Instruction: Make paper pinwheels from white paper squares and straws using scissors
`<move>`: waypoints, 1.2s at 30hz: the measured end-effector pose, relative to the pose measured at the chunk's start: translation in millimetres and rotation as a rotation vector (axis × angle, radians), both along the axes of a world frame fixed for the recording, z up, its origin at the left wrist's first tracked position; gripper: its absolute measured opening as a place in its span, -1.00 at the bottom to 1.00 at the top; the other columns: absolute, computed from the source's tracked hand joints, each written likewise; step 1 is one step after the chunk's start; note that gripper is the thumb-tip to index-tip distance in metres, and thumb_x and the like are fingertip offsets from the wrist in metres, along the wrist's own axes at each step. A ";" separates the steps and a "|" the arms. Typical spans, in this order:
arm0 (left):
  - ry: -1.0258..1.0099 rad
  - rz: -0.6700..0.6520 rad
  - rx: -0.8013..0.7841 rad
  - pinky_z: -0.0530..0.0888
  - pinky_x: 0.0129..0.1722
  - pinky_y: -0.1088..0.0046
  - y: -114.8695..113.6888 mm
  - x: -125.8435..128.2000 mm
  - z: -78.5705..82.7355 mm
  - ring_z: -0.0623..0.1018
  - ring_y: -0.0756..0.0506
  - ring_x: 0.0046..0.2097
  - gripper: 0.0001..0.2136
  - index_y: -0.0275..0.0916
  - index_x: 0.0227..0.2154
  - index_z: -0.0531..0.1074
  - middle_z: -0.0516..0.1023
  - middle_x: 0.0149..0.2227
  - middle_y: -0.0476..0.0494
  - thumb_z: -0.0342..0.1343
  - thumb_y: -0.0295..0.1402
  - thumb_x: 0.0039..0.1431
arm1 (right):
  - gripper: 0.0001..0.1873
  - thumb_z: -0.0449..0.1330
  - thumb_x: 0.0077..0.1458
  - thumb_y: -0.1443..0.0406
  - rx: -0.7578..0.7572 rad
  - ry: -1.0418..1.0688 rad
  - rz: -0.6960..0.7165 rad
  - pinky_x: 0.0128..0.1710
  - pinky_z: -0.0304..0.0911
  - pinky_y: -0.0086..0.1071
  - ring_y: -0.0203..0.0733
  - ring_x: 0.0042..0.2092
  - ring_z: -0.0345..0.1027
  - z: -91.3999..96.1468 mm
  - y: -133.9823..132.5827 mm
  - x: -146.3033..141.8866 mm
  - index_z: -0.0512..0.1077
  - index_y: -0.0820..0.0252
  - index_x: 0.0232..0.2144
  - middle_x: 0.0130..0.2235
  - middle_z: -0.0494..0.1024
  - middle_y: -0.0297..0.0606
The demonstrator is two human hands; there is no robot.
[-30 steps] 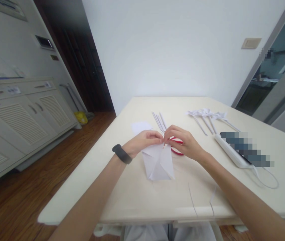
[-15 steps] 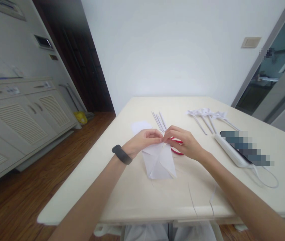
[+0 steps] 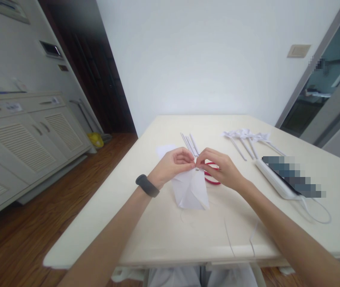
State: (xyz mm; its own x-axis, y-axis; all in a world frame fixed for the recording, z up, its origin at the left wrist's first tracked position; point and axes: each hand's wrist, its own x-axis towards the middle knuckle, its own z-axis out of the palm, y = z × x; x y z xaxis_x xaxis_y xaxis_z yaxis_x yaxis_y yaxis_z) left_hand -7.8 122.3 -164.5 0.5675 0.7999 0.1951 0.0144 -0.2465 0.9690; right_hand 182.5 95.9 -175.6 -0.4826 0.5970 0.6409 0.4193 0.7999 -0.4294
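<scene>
Pinwheels [image 3: 244, 134] lie assembled far right; my left hand [image 3: 174, 164] and right hand [image 3: 223, 168] pinch folded paper [image 3: 190, 191], bare sticks [image 3: 194, 143] apparently unused

Just right of centre frame, a hand could pass between white sticks [image 3: 193, 142] and paper pinwheels [image 3: 244, 134]; below, red handles [image 3: 212, 183] and the right hand [image 3: 222, 168] block the way.

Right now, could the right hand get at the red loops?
Probably yes: the red loops lie beside the right hand, partly hidden by it, nothing visibly between. It's busy at the top of the folded paper, though.
</scene>
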 end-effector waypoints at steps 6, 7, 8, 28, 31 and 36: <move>0.065 0.013 0.129 0.40 -0.24 0.45 1.5 -0.8 1.9 0.51 -0.03 -0.30 -0.80 -0.26 -0.30 0.36 0.49 -0.39 -0.06 0.18 -0.42 -0.04 | -0.93 0.06 0.09 0.42 0.020 -0.019 -0.028 -0.30 0.20 -0.36 -0.26 -0.32 0.28 -4.1 1.5 -2.1 0.31 0.18 -0.35 -0.34 0.40 -0.27; 0.074 0.015 0.145 0.40 -0.24 0.45 1.4 -1.0 2.1 0.51 -0.03 -0.30 -0.80 -0.26 -0.29 0.36 0.49 -0.40 -0.06 0.17 -0.42 -0.03 | -0.93 0.07 0.08 0.42 0.020 -0.014 -0.037 -0.30 0.19 -0.36 -0.27 -0.33 0.27 -4.5 1.6 -2.7 0.31 0.18 -0.35 -0.35 0.40 -0.27; 0.080 0.017 0.161 0.40 -0.25 0.45 1.3 -1.1 2.3 0.51 -0.03 -0.30 -0.80 -0.25 -0.28 0.36 0.50 -0.40 -0.07 0.16 -0.43 -0.02 | -0.93 0.07 0.08 0.42 0.019 -0.008 -0.044 -0.30 0.19 -0.36 -0.27 -0.33 0.27 -4.8 1.7 -3.3 0.30 0.18 -0.36 -0.35 0.40 -0.28; 0.050 0.038 0.156 0.40 -0.28 0.47 -1.3 -1.7 4.4 0.51 -0.02 -0.32 -0.73 -0.23 -0.22 0.35 0.50 -0.41 -0.05 0.19 -0.39 -0.04 | -0.96 0.09 0.09 0.35 -0.106 0.111 -0.062 -0.25 0.21 -0.38 -0.28 -0.31 0.30 -5.0 -0.3 -6.0 0.32 0.18 -0.34 -0.36 0.40 -0.31; 0.040 0.034 0.135 0.40 -0.30 0.48 -1.1 -1.8 4.0 0.51 -0.02 -0.33 -0.72 -0.23 -0.23 0.34 0.50 -0.42 -0.04 0.20 -0.38 -0.05 | -0.97 0.10 0.09 0.34 -0.109 0.127 -0.044 -0.27 0.21 -0.39 -0.28 -0.32 0.29 -4.3 -1.1 -5.8 0.33 0.19 -0.35 -0.37 0.40 -0.31; 0.027 0.028 0.100 0.39 -0.30 0.49 -1.6 -1.5 3.2 0.50 -0.02 -0.33 -0.72 -0.23 -0.24 0.32 0.49 -0.42 -0.04 0.21 -0.37 -0.06 | -0.94 0.13 0.08 0.31 -0.154 0.154 -0.029 -0.27 0.20 -0.40 -0.29 -0.32 0.30 -3.2 -0.2 -5.1 0.35 0.19 -0.36 -0.38 0.41 -0.32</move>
